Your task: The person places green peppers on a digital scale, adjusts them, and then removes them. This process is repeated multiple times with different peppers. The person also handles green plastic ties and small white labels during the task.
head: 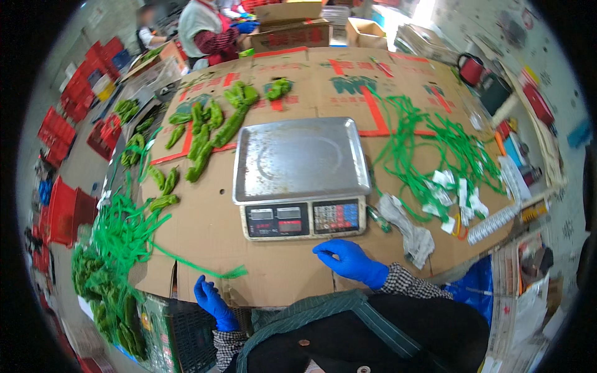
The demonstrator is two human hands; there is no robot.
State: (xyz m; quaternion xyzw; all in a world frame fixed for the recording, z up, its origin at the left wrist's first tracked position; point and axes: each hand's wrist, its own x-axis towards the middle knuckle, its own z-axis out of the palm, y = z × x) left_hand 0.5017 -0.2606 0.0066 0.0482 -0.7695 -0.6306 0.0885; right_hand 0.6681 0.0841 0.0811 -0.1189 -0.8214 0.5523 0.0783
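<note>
My left hand (213, 302), in a blue glove, is at the near edge of the cardboard-covered table (205, 252). Its fingers are loosely bent and apart, with nothing seen in them. The end of a green mesh net strip (228, 272) lies just beyond it. Also gloved, my right hand (350, 262) is just in front of a digital weighing scale (305, 218). Its thumb and fingers come together, with no object visible between them. On the scale sits a bare, stained metal pan (301, 158). Green peppers (200, 140) lie loose to its left.
Tangled green net bags (410, 140) with white tags and a grey cloth (410, 228) lie right of the scale. More netting (121, 228) and bagged peppers (107, 307) hang over the left edge. A co-worker (210, 32) stands by a cardboard box (294, 32) at the far side.
</note>
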